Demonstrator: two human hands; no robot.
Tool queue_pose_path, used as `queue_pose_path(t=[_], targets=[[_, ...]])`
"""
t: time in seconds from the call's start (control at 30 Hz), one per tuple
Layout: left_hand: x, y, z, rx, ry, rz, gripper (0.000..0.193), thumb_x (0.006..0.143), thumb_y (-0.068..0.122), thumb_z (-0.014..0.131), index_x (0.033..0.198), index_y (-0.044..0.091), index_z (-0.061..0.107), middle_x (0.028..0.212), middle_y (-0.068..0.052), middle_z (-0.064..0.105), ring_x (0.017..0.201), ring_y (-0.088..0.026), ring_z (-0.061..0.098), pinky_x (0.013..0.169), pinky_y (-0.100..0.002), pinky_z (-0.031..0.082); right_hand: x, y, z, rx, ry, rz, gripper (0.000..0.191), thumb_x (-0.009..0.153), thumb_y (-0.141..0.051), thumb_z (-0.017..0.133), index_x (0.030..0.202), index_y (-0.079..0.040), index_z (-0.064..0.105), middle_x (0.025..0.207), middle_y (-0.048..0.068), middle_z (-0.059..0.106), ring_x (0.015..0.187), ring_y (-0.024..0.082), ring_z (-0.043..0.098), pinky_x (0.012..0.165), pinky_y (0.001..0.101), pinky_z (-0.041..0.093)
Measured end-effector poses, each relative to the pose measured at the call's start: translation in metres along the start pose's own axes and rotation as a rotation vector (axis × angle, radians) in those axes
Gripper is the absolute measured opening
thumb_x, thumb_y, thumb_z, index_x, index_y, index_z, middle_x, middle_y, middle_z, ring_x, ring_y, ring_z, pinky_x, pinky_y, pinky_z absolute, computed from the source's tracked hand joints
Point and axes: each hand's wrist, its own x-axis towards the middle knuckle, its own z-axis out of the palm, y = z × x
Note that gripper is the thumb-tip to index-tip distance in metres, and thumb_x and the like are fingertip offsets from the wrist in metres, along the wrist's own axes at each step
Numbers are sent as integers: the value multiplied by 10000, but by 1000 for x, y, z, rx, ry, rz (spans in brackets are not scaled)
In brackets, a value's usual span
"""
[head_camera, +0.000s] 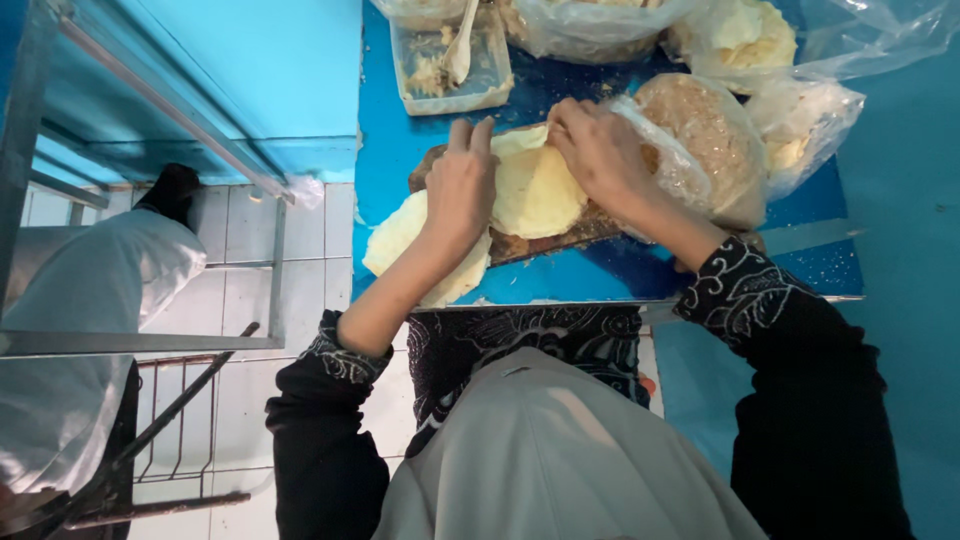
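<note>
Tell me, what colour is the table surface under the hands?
The table surface is bright blue with small white specks, seen best in the head view.

Black sleeves (800, 400) with white patterned cuffs (735, 285)

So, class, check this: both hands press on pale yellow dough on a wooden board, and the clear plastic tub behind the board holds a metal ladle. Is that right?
Not quite. The head view shows a pale plastic spoon, not a metal ladle, in the clear plastic tub. The rest holds: the left hand and right hand press on the pale yellow dough on the wooden board.
</note>
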Motion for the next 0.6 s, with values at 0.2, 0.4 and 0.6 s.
queue_pose_path(t=[0.2,0.4,0.6], targets=[[-3,7,-2,338,87,211,171,913,32,630,1083,41,609,1383,-234,510,1051,-405,638,752,-457,557,-1,-6,-1,-149,-8,29,273,946,-193,719,1111,-13,598,988,209,637,795,442,646,656,537,500],[-4,0,-2,466,72,408,135,904,140,654,1018,77,691,1513,-219,424,1344,-377,459,1112,-632,344,-6,-9,-3,-287,3,-114,149,966,-146,697,1036,-47,610,1011,184,574,835,418,653,669,518,513],[-8,0,-51,197,7,268,417,898,62,674,1312,103,705,1514,-231,439,1347,-426,421,1106,-579,347,-22,-34,-38,-212,-35,-132,148,984,-73,647,1123,-29,671,1162,184,619,882,406,662,727,514,525]])
